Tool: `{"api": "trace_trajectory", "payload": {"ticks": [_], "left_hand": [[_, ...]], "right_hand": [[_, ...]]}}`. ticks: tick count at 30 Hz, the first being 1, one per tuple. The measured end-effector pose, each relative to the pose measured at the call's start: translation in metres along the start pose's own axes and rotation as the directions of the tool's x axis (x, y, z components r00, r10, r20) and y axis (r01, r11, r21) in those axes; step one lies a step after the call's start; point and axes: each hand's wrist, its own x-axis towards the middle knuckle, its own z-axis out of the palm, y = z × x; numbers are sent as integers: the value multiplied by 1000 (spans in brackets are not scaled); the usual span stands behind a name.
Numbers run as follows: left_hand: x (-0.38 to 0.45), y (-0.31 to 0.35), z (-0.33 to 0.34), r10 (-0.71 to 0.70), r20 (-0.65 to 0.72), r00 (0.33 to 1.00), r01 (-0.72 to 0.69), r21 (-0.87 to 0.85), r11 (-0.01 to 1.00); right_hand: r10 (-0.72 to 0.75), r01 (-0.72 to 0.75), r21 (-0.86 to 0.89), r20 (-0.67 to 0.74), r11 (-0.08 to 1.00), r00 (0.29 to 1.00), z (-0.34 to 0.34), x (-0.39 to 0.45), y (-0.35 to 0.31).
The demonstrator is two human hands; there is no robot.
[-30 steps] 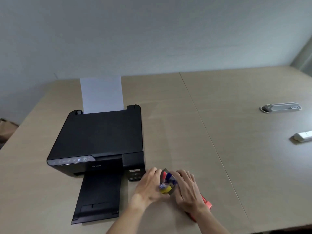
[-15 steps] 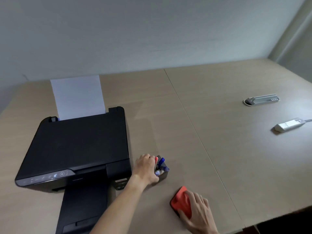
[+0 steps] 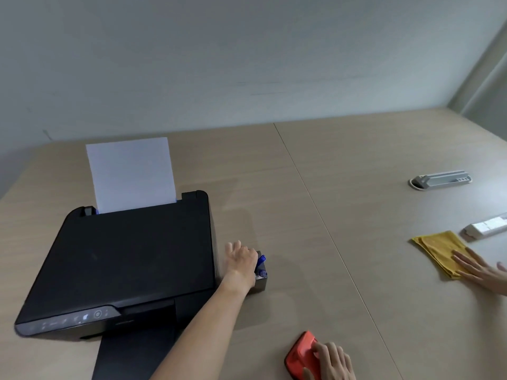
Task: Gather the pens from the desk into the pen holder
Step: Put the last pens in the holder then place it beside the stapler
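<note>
A dark pen holder (image 3: 261, 283) stands on the desk just right of the printer, with blue pens (image 3: 261, 260) sticking out of its top. My left hand (image 3: 241, 259) is wrapped around the holder's left side and covers most of it. My right hand (image 3: 330, 362) lies on a red-orange object (image 3: 300, 349) at the desk's near edge, fingers curled over it. No loose pens show on the desk.
A black printer (image 3: 129, 259) with a white sheet (image 3: 130, 174) fills the left. Another person's hand (image 3: 480, 268) presses on a yellow cloth (image 3: 436, 250) at right. Beyond lie a white power strip (image 3: 484, 229) and a grey cable port (image 3: 441, 179).
My hands came apart off the holder: the left stayed gripping it beside the printer, the right went to the red-orange object. The view swung right, showing a yellow cloth and another hand.
</note>
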Motion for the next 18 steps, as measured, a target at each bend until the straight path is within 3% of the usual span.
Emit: {"api": "trace_trajectory", "payload": {"ticks": [4,7,10,14,18], "left_hand": [[3,-14,3,-43,40,998,42,21,999],[6,-26,5,-70,53,996,69,20,997],[8,-32,11,-72,63,995,70,29,997],[17,-36,16,-49,65,997,46,44,998],[32,-25,11,8,48,999,-10,41,999]], "right_hand": [[-31,39,37,-216,999,976,12,0,-11],[-79,76,-21,-239,997,968,22,4,-13],[-152,152,-7,-141,988,978,27,4,-4],[-267,276,-62,134,959,954,33,29,4],[-158,185,-66,300,980,941,33,72,2]]}}
